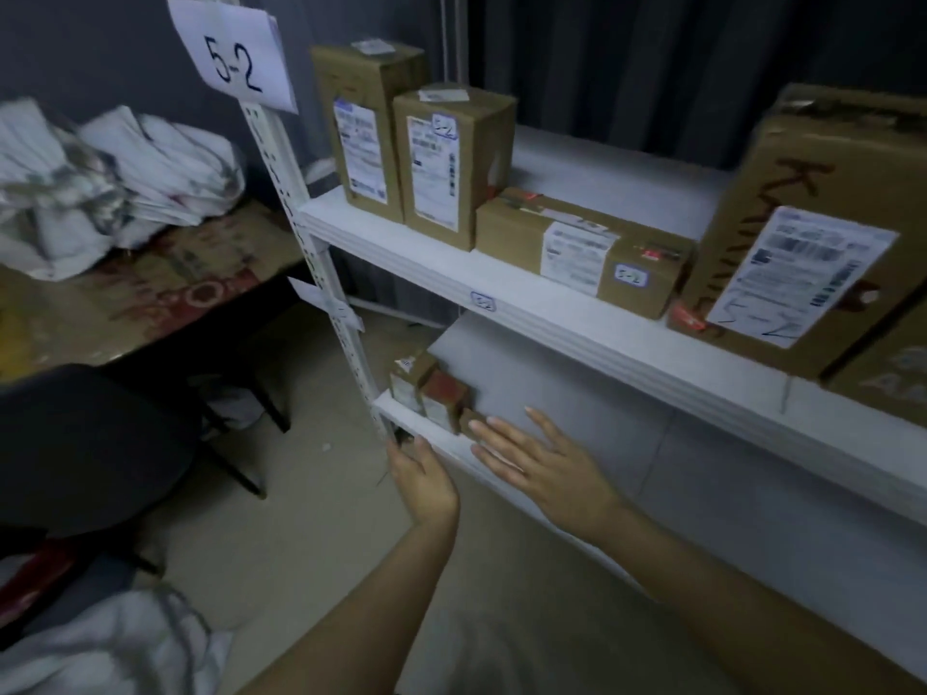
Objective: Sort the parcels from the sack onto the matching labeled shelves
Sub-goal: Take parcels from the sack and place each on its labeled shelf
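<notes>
Right hand point(531, 464) spread flat, fingertips at the small brown cardboard parcels point(434, 393) ahead of it on the white metal lower shelf point(552, 363), probably nudging them into the corner. Left hand point(424, 479) beside it at the shelf edge, grip unclear.

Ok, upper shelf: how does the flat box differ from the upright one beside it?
The upright box stands on end; the flat box lies on its side. The upright box's 5-2 sticker is near its top; the flat box's, near its right end. Both are brown cardboard.
</notes>
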